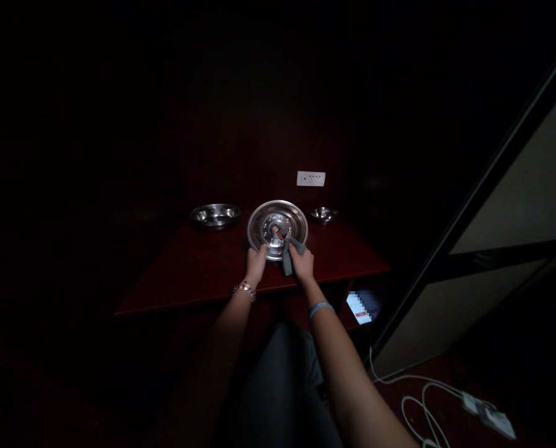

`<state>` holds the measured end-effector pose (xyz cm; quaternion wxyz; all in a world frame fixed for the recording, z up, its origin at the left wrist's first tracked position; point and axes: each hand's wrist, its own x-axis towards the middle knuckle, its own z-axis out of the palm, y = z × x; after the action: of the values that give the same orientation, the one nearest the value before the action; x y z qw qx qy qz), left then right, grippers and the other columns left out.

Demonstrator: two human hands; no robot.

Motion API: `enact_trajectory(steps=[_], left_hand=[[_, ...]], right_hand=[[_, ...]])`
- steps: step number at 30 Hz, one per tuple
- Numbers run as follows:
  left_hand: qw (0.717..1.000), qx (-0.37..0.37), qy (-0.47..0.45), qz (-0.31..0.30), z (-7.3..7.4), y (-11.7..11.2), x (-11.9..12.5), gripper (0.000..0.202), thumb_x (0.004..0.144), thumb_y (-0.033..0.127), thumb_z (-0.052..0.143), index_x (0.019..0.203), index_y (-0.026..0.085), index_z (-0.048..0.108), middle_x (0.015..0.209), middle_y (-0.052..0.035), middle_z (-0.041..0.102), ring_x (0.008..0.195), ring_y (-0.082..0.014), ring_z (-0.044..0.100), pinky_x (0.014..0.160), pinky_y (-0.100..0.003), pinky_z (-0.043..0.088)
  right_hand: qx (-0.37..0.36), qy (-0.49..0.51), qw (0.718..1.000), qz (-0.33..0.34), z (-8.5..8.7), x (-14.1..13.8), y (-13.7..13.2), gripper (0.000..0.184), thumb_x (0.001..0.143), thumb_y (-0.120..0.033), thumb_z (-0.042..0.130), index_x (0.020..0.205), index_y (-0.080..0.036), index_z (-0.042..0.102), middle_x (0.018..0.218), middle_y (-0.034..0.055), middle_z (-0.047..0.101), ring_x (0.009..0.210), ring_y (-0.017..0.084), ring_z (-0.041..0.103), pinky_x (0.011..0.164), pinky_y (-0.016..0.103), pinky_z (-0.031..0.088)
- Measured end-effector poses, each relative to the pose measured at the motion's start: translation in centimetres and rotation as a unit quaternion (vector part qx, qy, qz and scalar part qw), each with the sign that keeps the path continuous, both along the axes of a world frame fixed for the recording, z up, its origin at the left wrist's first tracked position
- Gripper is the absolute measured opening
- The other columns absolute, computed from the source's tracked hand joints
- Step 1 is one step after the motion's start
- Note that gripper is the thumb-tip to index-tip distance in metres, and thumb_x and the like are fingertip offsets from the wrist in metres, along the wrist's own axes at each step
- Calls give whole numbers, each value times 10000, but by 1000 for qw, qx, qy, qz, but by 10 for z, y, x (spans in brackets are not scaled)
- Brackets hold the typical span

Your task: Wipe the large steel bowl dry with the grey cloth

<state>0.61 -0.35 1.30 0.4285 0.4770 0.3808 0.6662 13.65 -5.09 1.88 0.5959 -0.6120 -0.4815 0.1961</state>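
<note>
A round steel plate (278, 221) is tilted up toward me above the dark red table (203, 267). My left hand (256, 264) grips its lower left rim, fingers wrapped round the edge. My right hand (302, 264) is closed on a grey cloth (291, 254), which is pressed against the plate's lower right part. A small orange and dark mark shows in the plate's middle; I cannot tell what it is.
A steel bowl (215, 216) stands at the table's back left and a smaller one (323, 215) at the back right. A white socket panel (310, 178) is on the wall behind. White cables and a power strip (487, 415) lie on the floor at right, beside a slanted panel.
</note>
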Motion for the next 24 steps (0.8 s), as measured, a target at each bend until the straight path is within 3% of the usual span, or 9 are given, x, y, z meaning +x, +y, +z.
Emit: enact_trajectory(steps=[13, 18, 24], left_hand=[[1000, 18, -14, -1, 0, 0, 1, 320, 761, 220, 609, 1050, 103, 680, 1141, -157, 721, 1134, -279, 651, 1095, -462, 419], [1000, 12, -13, 1, 2, -2, 1, 258, 756, 215, 613, 976, 106, 690, 1074, -136, 741, 1154, -285, 639, 1087, -452, 432], [1000, 4, -11, 6, -1, 0, 0, 258, 763, 205, 589, 979, 108, 690, 1064, -138, 742, 1076, -265, 669, 1068, -445, 448]], right_hand=[[-1, -3, 1000, 1, 0, 2, 0, 348, 865, -465, 584, 1018, -212, 767, 1027, 57, 781, 1036, 234, 718, 916, 305, 540], [-1, 0, 1000, 2, -2, 2, 2, 347, 861, -470, 591, 1007, -209, 767, 1027, 58, 782, 1015, 227, 725, 906, 297, 541], [-22, -9, 1000, 8, -2, 3, 2, 329, 868, -468, 581, 953, -220, 780, 954, 59, 790, 1003, 246, 730, 899, 316, 546]])
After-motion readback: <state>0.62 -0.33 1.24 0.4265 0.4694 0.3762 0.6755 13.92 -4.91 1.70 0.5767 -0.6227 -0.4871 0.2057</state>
